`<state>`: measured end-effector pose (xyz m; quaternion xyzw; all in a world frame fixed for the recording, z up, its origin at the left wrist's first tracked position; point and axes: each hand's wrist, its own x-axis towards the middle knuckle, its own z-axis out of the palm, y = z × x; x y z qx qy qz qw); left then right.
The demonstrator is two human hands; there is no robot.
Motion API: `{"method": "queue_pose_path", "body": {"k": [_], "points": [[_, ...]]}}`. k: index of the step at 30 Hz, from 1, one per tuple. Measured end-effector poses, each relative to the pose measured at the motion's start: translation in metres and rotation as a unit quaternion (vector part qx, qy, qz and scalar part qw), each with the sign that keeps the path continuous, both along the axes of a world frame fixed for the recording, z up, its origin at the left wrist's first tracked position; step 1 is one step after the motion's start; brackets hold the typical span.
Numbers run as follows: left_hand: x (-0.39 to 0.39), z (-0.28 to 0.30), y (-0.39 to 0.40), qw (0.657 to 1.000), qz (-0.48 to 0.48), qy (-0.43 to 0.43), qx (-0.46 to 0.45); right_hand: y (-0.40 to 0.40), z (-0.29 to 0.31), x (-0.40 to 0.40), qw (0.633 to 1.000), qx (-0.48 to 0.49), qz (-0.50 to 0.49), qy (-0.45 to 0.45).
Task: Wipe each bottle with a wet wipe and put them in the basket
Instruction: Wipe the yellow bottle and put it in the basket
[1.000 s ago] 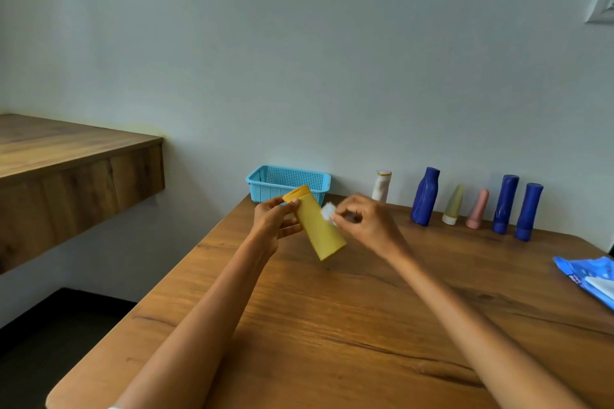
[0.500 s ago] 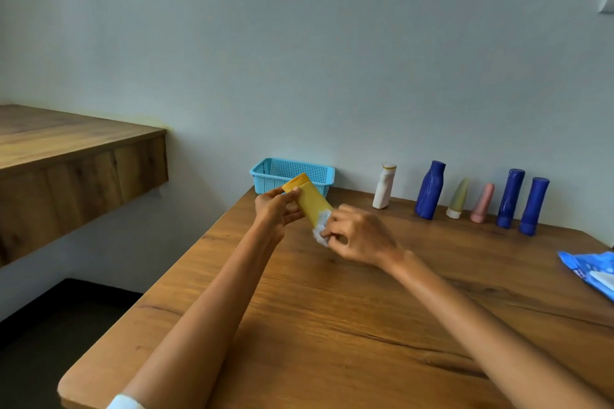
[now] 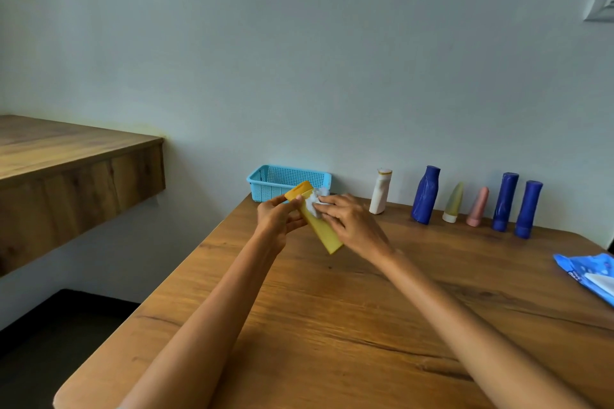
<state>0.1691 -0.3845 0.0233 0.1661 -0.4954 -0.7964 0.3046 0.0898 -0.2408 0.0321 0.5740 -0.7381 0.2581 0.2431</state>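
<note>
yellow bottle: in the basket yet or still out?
Out. The left hand holds the yellow bottle tilted above the table, in front of the blue basket, while the right hand presses a wet wipe on it.

Table (image 3: 332,309): wood w/ visible grain, smooth, slight sheen. Basket (image 3: 265,188): light-blue perforated plastic. Yellow bottle (image 3: 324,232): matt plastic. Wipe (image 3: 314,202): white, crumpled cloth-like. Wipes pack (image 3: 584,271): glossy blue plastic film. Blue bottles (image 3: 425,196): smooth plastic.

home room | wooden table (image 3: 365,325) | wall switch (image 3: 601,0)
</note>
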Motion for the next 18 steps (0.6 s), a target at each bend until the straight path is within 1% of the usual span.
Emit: {"method": "queue_pose_path", "body": {"k": [2,4,7,9,10,11,12,13,14,15,16,17,18], "points": [[0.000,0.001,-0.003,0.999,0.025,0.011,0.027,0.006,-0.003,0.000,1.000,-0.014,0.004,-0.008],[0.001,0.000,-0.007,0.998,0.042,0.012,0.038,0.014,-0.009,0.000,0.999,-0.030,0.008,-0.043],[0.002,-0.001,-0.009,0.998,0.050,0.009,0.040,0.026,-0.020,0.000,0.986,-0.066,0.000,-0.154],[0.002,-0.002,-0.009,0.997,0.058,0.014,0.046,0.031,-0.023,-0.004,0.963,-0.094,-0.025,-0.250],[0.002,-0.001,-0.009,0.996,0.063,0.021,0.053,0.033,-0.022,-0.006,0.941,-0.121,-0.041,-0.313],[0.002,-0.001,-0.009,0.996,0.068,0.028,0.058,0.032,-0.022,-0.008,0.908,-0.155,-0.051,-0.386],[0.001,0.000,-0.009,0.995,0.072,0.035,0.059,0.031,-0.020,-0.009,0.865,-0.191,-0.048,-0.462],[0.000,0.001,-0.007,0.995,0.077,0.040,0.058,0.029,-0.018,-0.008,0.813,-0.225,-0.028,-0.537],[-0.001,0.001,-0.004,0.994,0.082,0.041,0.055,0.026,-0.016,-0.007,0.764,-0.252,-0.003,-0.594],[-0.002,0.002,-0.001,0.994,0.090,0.041,0.052,0.022,-0.015,-0.006,0.734,-0.271,0.011,-0.623],[-0.003,0.002,0.002,0.993,0.100,0.040,0.051,0.018,-0.015,-0.004,0.735,-0.279,0.002,-0.618],[-0.004,0.002,0.005,0.992,0.111,0.043,0.052,0.013,-0.017,-0.003,0.762,-0.278,-0.028,-0.584],[-0.004,0.001,0.007,0.990,0.122,0.048,0.056,0.009,-0.019,-0.001,0.799,-0.271,-0.063,-0.533]]}}
